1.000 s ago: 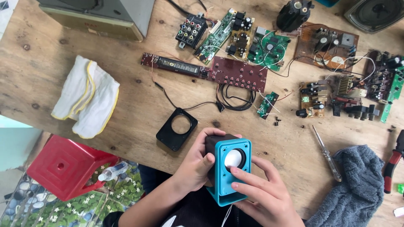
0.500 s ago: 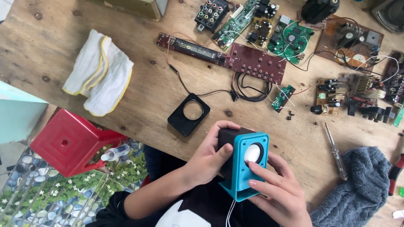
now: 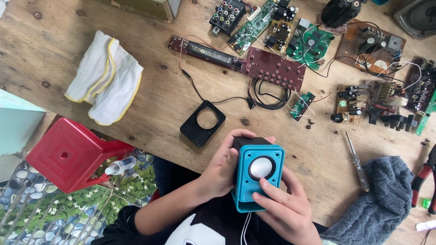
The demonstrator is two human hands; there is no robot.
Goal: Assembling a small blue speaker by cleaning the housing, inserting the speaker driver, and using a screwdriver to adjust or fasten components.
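Note:
A small blue speaker box (image 3: 257, 174) with a round silvery cone in its front is held over the near table edge. My left hand (image 3: 221, 169) grips its left side and black back. My right hand (image 3: 284, 209) holds its lower right corner, fingers across the front. A white cable hangs from under the box. On the wood just beyond lies a black square front frame (image 3: 202, 123) with a round hole, apart from both hands.
Several circuit boards (image 3: 274, 68) and coiled black wires lie across the far table. A screwdriver (image 3: 357, 162) and a grey towel (image 3: 379, 203) are at the right, red-handled pliers (image 3: 425, 177) beyond. A white cloth (image 3: 105, 78) lies left; a red plastic stool (image 3: 68, 153) stands below.
The view has shifted, so the table contents sit higher and further right in frame. Both hands keep hold of the blue speaker, with its front turned a little more toward me.

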